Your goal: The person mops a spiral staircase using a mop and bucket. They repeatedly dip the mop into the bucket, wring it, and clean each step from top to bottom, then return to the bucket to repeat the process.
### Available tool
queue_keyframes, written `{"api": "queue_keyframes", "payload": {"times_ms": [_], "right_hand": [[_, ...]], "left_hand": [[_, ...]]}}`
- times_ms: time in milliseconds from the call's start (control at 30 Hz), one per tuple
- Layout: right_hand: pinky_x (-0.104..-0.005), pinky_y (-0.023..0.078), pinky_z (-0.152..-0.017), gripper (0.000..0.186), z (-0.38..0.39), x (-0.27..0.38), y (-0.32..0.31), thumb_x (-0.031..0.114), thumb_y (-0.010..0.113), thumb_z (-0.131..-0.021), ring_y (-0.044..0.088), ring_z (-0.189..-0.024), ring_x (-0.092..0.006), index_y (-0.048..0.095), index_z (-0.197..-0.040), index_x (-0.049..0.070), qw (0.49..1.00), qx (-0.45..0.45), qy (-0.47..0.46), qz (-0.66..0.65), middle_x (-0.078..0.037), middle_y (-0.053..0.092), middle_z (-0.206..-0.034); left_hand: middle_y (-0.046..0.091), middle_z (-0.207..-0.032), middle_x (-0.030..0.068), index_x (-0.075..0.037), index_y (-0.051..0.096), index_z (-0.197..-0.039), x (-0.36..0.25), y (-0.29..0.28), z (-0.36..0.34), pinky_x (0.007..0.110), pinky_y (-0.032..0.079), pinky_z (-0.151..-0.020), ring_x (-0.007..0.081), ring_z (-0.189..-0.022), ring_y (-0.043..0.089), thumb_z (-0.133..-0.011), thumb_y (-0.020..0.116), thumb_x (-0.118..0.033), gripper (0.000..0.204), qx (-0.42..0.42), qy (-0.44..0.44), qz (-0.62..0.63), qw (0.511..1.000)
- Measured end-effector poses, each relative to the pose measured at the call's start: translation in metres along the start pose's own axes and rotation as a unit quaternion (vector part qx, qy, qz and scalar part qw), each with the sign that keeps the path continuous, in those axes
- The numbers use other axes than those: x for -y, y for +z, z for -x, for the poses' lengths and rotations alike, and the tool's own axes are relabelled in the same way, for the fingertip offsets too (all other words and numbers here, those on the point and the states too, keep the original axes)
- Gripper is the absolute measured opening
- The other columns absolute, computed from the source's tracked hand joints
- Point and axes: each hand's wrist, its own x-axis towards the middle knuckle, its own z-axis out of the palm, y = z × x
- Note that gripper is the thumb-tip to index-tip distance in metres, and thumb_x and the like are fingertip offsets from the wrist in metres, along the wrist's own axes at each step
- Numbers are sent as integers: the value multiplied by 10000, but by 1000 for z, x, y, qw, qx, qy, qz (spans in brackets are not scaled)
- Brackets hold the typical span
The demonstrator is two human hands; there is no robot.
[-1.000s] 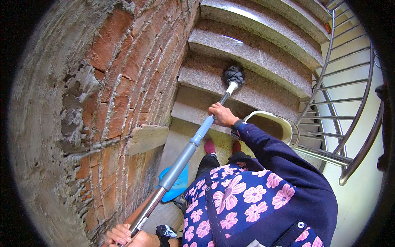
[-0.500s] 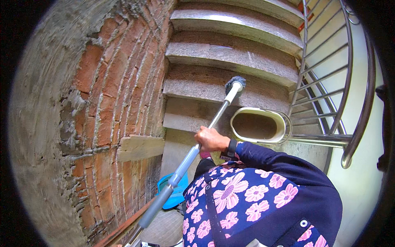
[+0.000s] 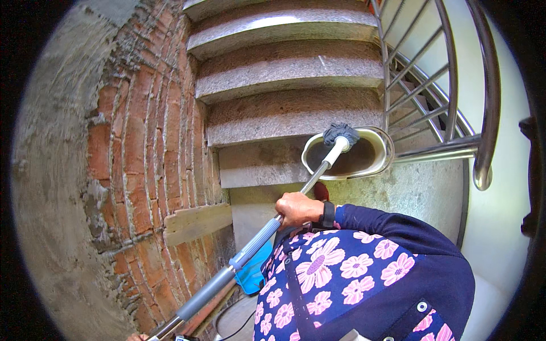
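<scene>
Right now my right hand [image 3: 300, 209] grips the mop handle [image 3: 256, 241] mid-shaft, its head [image 3: 340, 135] dipped over the bucket [image 3: 375, 165] beside the railing [image 3: 449, 149] (left hand [image 3: 136, 336] barely visible, grip unclear), presumably for wetting.

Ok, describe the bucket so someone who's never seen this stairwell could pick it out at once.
Start at the stone stairs between the brick wall and the metal railing. On a lower step, right beside the railing, sits the bucket. It is the only oval, pale-rimmed container there, with murky water inside and the mop head over its rim.
</scene>
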Motion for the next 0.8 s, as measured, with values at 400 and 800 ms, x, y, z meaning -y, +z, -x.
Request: {"api": "queue_keyframes", "payload": {"times_ms": [400,800], "right_hand": [[-455,506,-681,442,14,-80,28,434,793,-619,652,-786,-359,688,-763,29,996,-30,35,-76,-182,667,-773],[-477,481,-767,109,11,-205,77,144,598,-735,597,-829,-401,636,-780,52,974,-162,141,-72,-168,639,-812]], "left_hand": [[265,-541,-57,-182,335,-616,8,91,38,229,184,-405,88,-451,260,-931,478,-367,392,126,-49,75,988],[383,-631,-20,-74,461,-840,40,191,145,222,340,-483,84,-526,366,-994,484,-225,216,285,-126,229,922]]}}
